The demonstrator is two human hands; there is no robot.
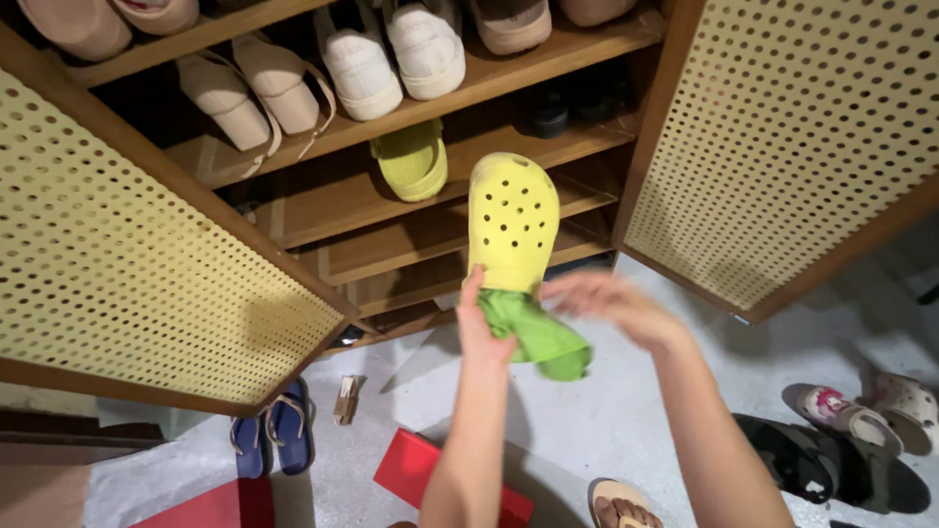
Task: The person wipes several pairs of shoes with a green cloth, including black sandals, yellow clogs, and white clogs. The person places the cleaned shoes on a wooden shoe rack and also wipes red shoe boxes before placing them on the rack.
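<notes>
The left hand (pixel 481 328) is clamped around the heel end of a yellow perforated clog (pixel 513 223), holding it toe-up in front of the open shoe cabinet, with a green cloth (pixel 536 335) bunched between the palm and the shoe and hanging down to the right. The right hand (pixel 614 301) hovers just beside the clog's heel, fingers spread apart and blurred, gripping nothing; whether its fingertips touch the cloth cannot be told. Behind the clog, its yellow-green mate (pixel 411 161) sits on a middle wooden shelf (pixel 323 200), with white sneakers (pixel 391 54) and beige strap sandals (pixel 249 93) on the shelf above. Perforated cabinet doors (pixel 147 264) stand open on both sides. On the grey floor (pixel 606 411) lie blue flip-flops (pixel 274 430) at the near left, a red box (pixel 416 464), and more shoes (pixel 831 440) at the right.
</notes>
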